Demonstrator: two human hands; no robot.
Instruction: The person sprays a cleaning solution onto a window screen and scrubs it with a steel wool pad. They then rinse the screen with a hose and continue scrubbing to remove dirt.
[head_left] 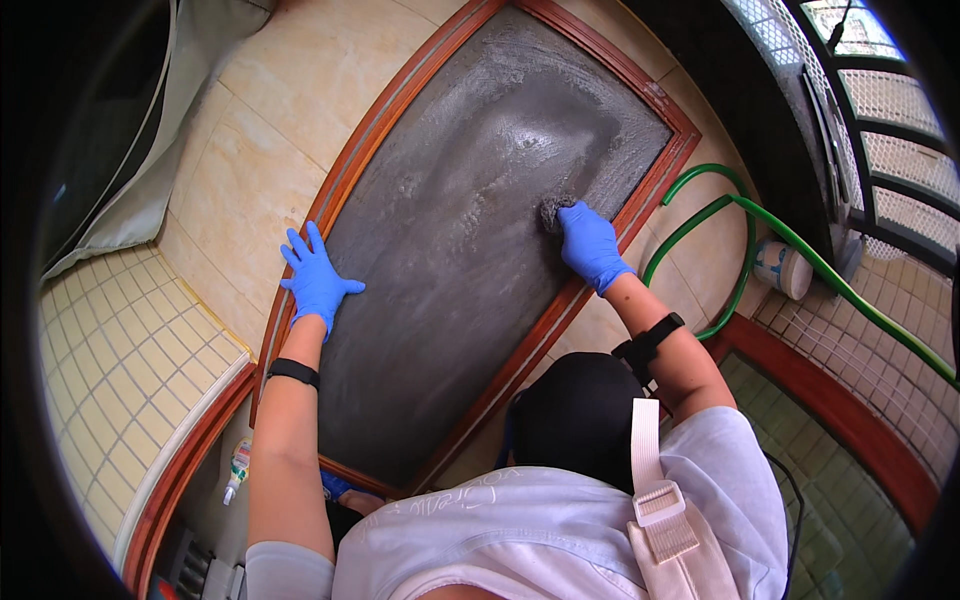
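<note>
A large dark grey panel [450, 290] in a reddish-brown wooden frame [372, 160] lies before me, with pale, wet-looking smears over its far half. On the frame's left side rests my left hand [316, 282], blue-gloved, fingers spread, holding nothing. My right hand [590, 245], gloved in blue too, is closed round a dark grey scouring pad [552, 214] against the panel near its right edge. Its fingers partly hide the pad.
A green hose [800, 253] loops over the floor at the right, beside a white tub [784, 268] lying on its side. Black metal grating [890, 140] stands at the far right. Grey cloth [150, 190] hangs at the left. A small bottle [238, 466] lies near my left forearm.
</note>
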